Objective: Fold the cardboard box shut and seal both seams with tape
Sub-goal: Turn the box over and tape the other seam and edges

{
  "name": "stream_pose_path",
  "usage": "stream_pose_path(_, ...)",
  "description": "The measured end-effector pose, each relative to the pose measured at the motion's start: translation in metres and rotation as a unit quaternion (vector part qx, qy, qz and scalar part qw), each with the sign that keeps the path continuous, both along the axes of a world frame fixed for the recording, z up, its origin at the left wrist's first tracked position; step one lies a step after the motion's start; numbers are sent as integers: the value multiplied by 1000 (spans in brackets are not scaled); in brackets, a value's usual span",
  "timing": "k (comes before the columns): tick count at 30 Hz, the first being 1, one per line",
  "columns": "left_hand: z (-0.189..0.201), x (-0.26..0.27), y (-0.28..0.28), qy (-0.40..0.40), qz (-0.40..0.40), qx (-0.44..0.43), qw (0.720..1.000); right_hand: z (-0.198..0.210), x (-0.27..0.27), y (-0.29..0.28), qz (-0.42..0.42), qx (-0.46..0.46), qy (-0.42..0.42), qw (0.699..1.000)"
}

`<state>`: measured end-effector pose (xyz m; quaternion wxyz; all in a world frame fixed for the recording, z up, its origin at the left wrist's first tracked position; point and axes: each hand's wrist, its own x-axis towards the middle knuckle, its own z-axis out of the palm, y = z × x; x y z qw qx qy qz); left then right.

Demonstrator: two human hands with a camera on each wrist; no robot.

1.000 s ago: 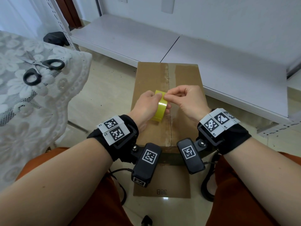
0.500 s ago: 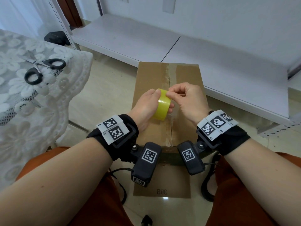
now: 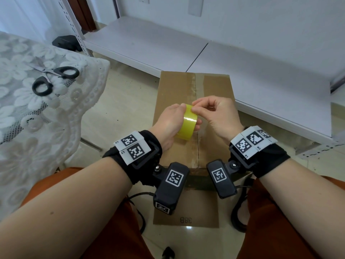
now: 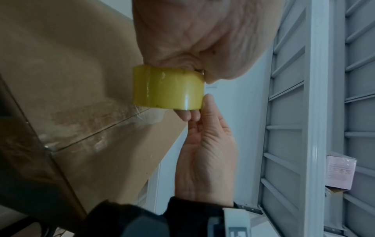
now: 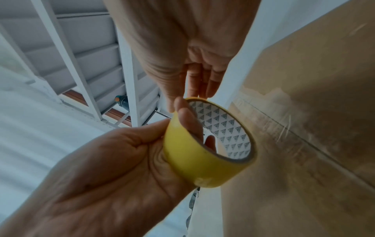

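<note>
Glossy yellow tape roll (image 3: 187, 124) over brown cardboard box (image 3: 173, 90)

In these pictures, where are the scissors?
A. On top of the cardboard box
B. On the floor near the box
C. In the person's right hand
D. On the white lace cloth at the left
D: the head view shows the scissors lying on the lace cloth at the left, apart from the cardboard box, while both hands are on the yellow tape roll.
</note>
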<state>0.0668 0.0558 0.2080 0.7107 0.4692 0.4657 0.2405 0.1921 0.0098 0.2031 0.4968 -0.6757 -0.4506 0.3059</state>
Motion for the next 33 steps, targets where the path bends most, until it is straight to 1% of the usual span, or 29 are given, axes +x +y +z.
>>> stream_pose_path(4, 3, -1, 3, -2, -20, -10, 1000, 0, 1, 0, 6, 9, -13, 1000)
stream_pose_path(7, 4, 1, 4, -6, -13, -21, 1000, 0, 5, 1, -21, 26, 18, 999)
stream_pose_path(9, 4, 1, 5, -7, -5, -23, 1000, 0, 7, 0, 3, 19, 32, 999)
stream_pose_path(11, 3, 1, 3, 4, -5, -26, 1000, 0, 5, -2, 33, 2, 22, 999)
stream_pose_path(14, 3, 0, 1, 16, -7, -19, 1000, -2, 1, -3, 14, 9, 27, 999)
stream_pose_path(16, 3, 0, 3, 14, -7, -11, 1000, -2, -1, -2, -2, 23, 5, 1000)
stream_pose_path(21, 1, 1, 4, 9, -19, -1, 1000, -1, -5, -4, -3, 30, -71, 997)
stream_pose_path(23, 0, 1, 4, 7, -17, -5, 1000, -2, -2, -3, -7, 37, -58, 998)
stream_pose_path(25, 1, 1, 5, 7, -10, -12, 1000, -2, 4, -3, 13, 35, -28, 999)
stream_pose_path(27, 1, 1, 5, 13, -11, -15, 1000, -1, 7, -3, 41, 12, -17, 999)
stream_pose_path(30, 2, 0, 4, 32, -20, 5, 999, -1, 7, -4, 45, -4, -17, 999)
stream_pose_path(33, 4, 0, 3, 45, -30, 52, 997, 0, 6, -3, 39, 2, -24, 999)
